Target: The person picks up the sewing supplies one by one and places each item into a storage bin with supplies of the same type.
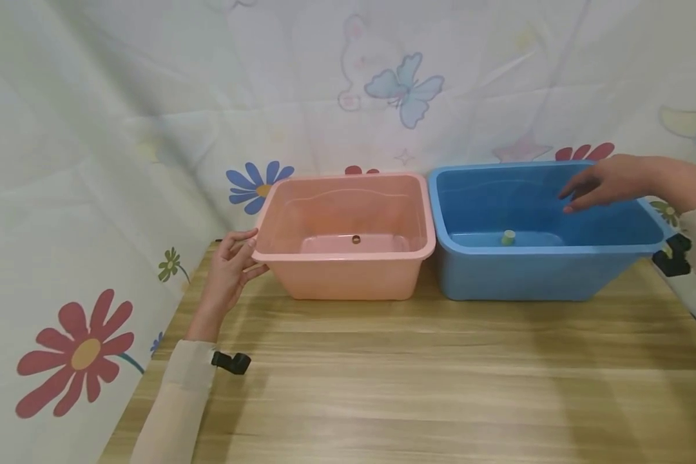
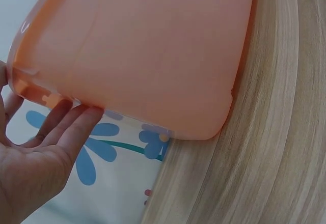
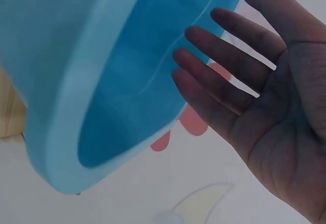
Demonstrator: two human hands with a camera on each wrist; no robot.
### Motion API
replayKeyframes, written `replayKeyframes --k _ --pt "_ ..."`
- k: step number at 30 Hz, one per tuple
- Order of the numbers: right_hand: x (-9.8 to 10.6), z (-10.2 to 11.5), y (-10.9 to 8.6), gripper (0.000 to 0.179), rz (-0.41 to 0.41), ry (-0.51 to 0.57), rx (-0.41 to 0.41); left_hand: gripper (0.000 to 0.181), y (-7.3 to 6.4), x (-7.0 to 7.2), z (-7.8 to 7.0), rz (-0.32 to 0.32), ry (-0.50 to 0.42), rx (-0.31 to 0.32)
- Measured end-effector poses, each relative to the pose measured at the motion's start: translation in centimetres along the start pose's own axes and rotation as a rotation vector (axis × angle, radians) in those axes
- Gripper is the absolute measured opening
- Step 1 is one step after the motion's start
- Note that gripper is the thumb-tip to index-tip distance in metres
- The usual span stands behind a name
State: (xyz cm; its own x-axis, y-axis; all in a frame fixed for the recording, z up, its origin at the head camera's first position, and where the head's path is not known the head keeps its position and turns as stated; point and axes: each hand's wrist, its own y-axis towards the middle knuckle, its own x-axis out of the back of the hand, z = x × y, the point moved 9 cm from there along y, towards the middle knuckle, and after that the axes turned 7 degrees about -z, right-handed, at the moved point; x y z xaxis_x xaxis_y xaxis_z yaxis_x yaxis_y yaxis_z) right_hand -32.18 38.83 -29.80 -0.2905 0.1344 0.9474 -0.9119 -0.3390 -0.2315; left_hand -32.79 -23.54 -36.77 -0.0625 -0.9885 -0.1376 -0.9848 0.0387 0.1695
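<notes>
A pink plastic basin point(image 1: 348, 277) stands on the wooden table, and my left hand point(image 1: 230, 270) grips its left rim. In the left wrist view, the fingers point(image 2: 81, 127) of that hand curl under the rim from outside. A small dark ring-like piece point(image 1: 356, 239) lies on the pink basin's floor, too small to identify. To the right is a blue plastic basin point(image 1: 516, 277) with a small pale green cylinder point(image 1: 508, 237) inside. Over its right part hovers my right hand point(image 1: 611, 182), holding nothing. The right wrist view shows its fingers point(image 3: 224, 53) spread and loosely bent.
Both basins stand side by side near the back of the wooden table point(image 1: 394, 380). Behind them and to the left hangs a pale curtain point(image 1: 301, 77) printed with flowers and a butterfly. Each wrist wears a black camera mount point(image 1: 232, 363).
</notes>
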Motion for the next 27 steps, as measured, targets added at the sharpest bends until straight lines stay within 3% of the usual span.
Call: replayKeyframes --k 9,15,20,22,27 --pt "1.0 2.5 -2.7 0.039 -0.353 -0.118 0.014 0.035 0.2 -0.3 -0.1 -0.010 0.014 -0.006" --pt "-0.2 5.1 -5.7 0.034 -0.568 -0.124 0.026 0.037 0.2 -0.2 0.1 -0.015 0.045 -0.011" --pt "-1.6 7.5 -8.3 0.036 -0.740 -0.084 0.074 0.041 -0.2 -0.1 -0.1 -0.050 0.118 -0.050" --pt "-2.2 8.2 -9.1 0.040 -0.779 -0.060 0.077 0.043 -0.5 -0.1 -0.3 -0.076 0.210 -0.095" --pt "-4.3 8.8 -10.7 0.053 -0.793 0.022 0.056 0.046 -1.6 -1.2 -2.1 -0.146 0.702 -0.325"
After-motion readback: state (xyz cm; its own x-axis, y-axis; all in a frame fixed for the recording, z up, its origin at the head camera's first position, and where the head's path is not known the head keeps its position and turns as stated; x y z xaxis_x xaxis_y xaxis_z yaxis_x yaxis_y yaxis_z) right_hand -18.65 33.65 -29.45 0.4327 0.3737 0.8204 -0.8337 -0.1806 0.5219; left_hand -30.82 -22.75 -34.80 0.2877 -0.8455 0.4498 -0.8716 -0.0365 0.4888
